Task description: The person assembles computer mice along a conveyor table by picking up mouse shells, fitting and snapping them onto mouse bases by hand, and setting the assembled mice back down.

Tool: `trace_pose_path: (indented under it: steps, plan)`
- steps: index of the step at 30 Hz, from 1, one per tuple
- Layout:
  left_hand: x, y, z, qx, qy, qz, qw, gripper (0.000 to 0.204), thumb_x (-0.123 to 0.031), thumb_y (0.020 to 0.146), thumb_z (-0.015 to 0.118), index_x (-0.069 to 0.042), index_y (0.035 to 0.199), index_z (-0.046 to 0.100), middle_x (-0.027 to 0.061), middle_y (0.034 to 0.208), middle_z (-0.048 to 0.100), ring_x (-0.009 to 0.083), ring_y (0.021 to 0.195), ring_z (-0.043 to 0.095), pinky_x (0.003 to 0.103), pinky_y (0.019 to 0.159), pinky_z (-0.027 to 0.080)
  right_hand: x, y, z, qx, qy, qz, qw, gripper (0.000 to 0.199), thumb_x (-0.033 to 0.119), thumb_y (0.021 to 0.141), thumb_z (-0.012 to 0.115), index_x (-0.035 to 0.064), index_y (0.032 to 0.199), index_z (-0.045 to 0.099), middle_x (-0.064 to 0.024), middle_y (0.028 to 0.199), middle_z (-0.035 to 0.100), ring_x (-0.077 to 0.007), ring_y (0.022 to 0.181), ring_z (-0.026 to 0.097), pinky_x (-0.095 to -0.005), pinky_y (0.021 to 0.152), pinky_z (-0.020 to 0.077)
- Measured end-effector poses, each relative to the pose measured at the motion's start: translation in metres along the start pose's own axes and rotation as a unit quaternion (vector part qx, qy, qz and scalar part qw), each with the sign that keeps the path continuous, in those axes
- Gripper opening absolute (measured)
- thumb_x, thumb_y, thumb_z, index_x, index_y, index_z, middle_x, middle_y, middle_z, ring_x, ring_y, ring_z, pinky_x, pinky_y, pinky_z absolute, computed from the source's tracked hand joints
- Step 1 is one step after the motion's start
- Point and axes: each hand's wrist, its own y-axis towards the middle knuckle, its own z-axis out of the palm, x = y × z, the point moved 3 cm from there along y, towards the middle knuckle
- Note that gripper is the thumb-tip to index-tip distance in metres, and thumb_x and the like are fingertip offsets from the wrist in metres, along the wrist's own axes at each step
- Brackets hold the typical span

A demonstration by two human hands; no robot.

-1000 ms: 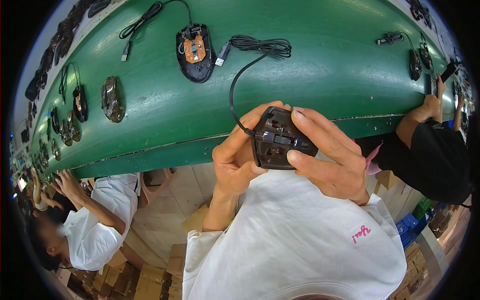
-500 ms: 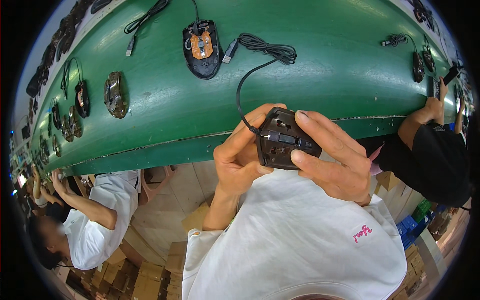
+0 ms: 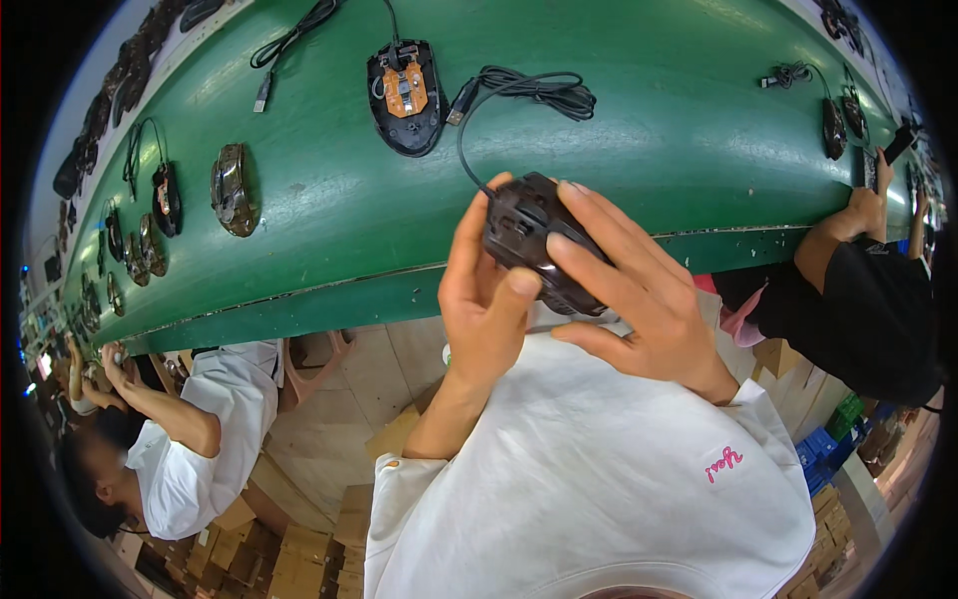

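A dark, glossy corded computer mouse (image 3: pixel 531 232) is held between my two hands, just in front of the green belt's near edge. My left hand (image 3: pixel 486 309) grips its left side, the thumb near the lower edge and the fingers mostly hidden behind. Over its right side lies my right hand (image 3: pixel 644 299), with two fingertips pressed on the shell and the thumb below. From the mouse's end a cable (image 3: pixel 466 150) curves up to a coiled bundle (image 3: pixel 539 90) with a USB plug. Beyond it lies an opened mouse base (image 3: pixel 406 105) with an orange circuit board.
The green conveyor belt (image 3: pixel 329 190) spans the view. A loose dark mouse shell (image 3: pixel 233 190) and more mouse parts lie to the left; corded mice (image 3: pixel 833 130) lie to the right. Co-workers sit at both sides, one in a white shirt (image 3: pixel 190 439), one in black (image 3: pixel 858 309). Cardboard boxes (image 3: pixel 299 559) stand behind.
The mouse has turned over, from its flat underside to its rounded top with buttons and wheel. My left thumb has moved up along its side, and my right fingers have shifted on the shell.
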Motion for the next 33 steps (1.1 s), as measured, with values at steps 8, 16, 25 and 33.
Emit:
trace_pose_path:
  steps: [8, 16, 25, 33]
  plan:
    - [0.006, -0.013, -0.028, -0.080, -0.130, -0.165, 0.974, 0.043, -0.028, 0.106, 0.058, 0.001, 0.137, 0.056, 0.0185, 0.125, 0.067, 0.0232, 0.104, 0.068, 0.031, 0.089, 0.056, -0.022, 0.001, -0.004, 0.009, -0.012, -0.069, 0.997, 0.047, 0.006, 0.078, 0.079, -0.0015, 0.123, 0.070, -0.0220, 0.137, 0.064, -0.0382, 0.119, 0.067, -0.0416, 0.098, 0.0585]
    - [-0.064, -0.009, 0.004, 0.005, 0.510, 0.289, 0.810, 0.041, -0.003, 0.083, 0.077, 0.006, 0.120, 0.065, 0.0213, 0.115, 0.072, 0.0305, 0.098, 0.071, 0.038, 0.086, 0.059, -0.016, 0.013, -0.013, 0.039, -0.002, -0.012, 0.999, 0.044, 0.006, 0.078, 0.077, -0.0020, 0.121, 0.071, -0.0205, 0.127, 0.070, -0.0351, 0.106, 0.069, -0.0396, 0.091, 0.0582]
    - [-0.064, 0.004, 0.010, 0.098, 0.494, 0.250, 0.827, 0.042, 0.000, 0.072, 0.081, 0.005, 0.113, 0.072, 0.0215, 0.113, 0.074, 0.0343, 0.101, 0.073, 0.041, 0.090, 0.060, 0.001, 0.023, -0.006, -0.004, 0.022, -0.043, 0.999, 0.039, 0.005, 0.077, 0.080, 0.0022, 0.115, 0.074, -0.0134, 0.113, 0.070, -0.0242, 0.091, 0.067, -0.0320, 0.080, 0.0571]
    - [-0.066, 0.003, 0.008, 0.103, 0.481, 0.280, 0.825, 0.038, 0.000, 0.074, 0.080, 0.005, 0.111, 0.072, 0.0229, 0.112, 0.074, 0.0340, 0.096, 0.074, 0.040, 0.086, 0.063, 0.003, 0.027, -0.001, -0.037, 0.047, -0.097, 0.993, 0.030, 0.005, 0.079, 0.083, 0.0045, 0.108, 0.075, -0.0096, 0.104, 0.069, -0.0195, 0.085, 0.064, -0.0283, 0.071, 0.0553]
